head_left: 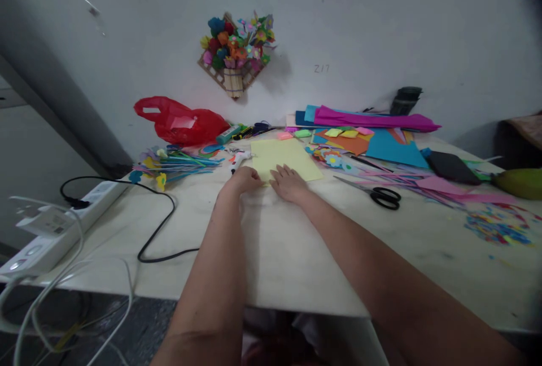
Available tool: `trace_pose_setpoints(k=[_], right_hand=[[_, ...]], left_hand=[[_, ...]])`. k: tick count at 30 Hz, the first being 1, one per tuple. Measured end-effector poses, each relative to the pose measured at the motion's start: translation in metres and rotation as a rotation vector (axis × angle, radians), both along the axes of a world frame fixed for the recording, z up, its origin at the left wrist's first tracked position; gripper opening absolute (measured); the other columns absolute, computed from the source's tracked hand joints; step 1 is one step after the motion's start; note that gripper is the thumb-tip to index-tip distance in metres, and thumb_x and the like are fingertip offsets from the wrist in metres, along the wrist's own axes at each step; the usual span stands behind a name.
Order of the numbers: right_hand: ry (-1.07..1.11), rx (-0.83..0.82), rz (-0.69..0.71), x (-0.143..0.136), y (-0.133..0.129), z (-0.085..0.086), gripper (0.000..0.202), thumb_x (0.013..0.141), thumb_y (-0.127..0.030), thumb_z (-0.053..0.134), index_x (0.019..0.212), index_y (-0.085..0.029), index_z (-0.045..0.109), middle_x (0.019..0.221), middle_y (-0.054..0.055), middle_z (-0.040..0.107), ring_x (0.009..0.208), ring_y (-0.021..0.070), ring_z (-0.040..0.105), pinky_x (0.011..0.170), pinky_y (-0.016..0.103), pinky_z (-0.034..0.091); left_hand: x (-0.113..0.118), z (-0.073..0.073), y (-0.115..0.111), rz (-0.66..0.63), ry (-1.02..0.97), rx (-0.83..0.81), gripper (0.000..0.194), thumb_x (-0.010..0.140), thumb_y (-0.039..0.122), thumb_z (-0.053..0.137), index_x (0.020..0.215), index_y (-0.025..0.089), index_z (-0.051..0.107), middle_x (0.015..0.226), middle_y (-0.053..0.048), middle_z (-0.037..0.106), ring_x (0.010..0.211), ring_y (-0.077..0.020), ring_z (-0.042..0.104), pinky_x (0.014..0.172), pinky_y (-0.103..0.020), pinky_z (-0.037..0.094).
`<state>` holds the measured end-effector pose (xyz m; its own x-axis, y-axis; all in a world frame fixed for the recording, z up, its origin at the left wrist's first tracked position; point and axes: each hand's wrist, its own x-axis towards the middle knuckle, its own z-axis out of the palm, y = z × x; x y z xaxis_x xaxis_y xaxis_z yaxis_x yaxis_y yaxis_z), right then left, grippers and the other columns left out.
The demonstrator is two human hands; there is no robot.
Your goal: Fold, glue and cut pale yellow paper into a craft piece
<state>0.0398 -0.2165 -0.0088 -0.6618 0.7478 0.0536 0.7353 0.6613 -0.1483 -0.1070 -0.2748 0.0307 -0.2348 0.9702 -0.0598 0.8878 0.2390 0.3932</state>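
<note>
A pale yellow sheet (pixel 282 154) lies on the white table (pixel 296 258). At its near left corner my left hand (pixel 248 179) has its fingers curled together on the edge of the sheet. My right hand (pixel 288 183) rests on the near edge, fingers spread flat and palm down. A white glue gun (pixel 240 157) lies just left of the sheet. To the right are open scissors (pixel 372 192) with black handles.
Paper flowers (pixel 161 181) and a red bag (pixel 182 123) stand back left; a power strip (pixel 101 196) and black cable (pixel 171 213) are nearer. Coloured sheets (pixel 393 148), a dark phone-like slab (pixel 453 167) and scraps (pixel 497 225) lie right.
</note>
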Motion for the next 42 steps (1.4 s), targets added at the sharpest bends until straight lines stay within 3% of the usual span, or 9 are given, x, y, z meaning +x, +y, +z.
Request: trace_pose_setpoints(k=[8,31,42], right_hand=[[0.000,-0.008,-0.012,-0.0013,0.0010,-0.0013,0.052,0.091,-0.039,0.021,0.139,-0.020,0.030,0.148,0.006,0.019,0.135,0.0231,0.012,0.106,0.038,0.013],[0.004,-0.017,-0.033,-0.0045,0.0030,-0.0035,0.057,0.089,-0.049,0.021,0.138,-0.022,0.031,0.148,0.005,0.019,0.135,0.0238,0.013,0.105,0.040,0.015],[0.035,0.020,-0.052,-0.0081,-0.0030,-0.0033,0.053,0.089,-0.045,0.026,0.135,-0.020,0.036,0.146,0.007,0.023,0.134,0.0259,0.016,0.105,0.040,0.015]], left_hand=[[0.0046,0.0074,-0.0068,0.009,0.012,-0.023,0.019,0.069,0.029,0.060,0.079,0.014,0.067,0.075,-0.004,0.067,0.065,-0.0122,0.056,0.055,-0.020,0.037],[0.0027,0.0061,-0.0024,0.097,0.033,-0.099,0.015,0.066,0.030,0.062,0.074,0.018,0.067,0.075,-0.002,0.068,0.066,-0.0121,0.057,0.052,-0.018,0.036],[0.0030,0.0053,-0.0008,0.091,0.177,-0.136,0.017,0.069,0.031,0.061,0.079,0.019,0.067,0.083,-0.006,0.068,0.074,-0.0154,0.059,0.058,-0.020,0.038]])
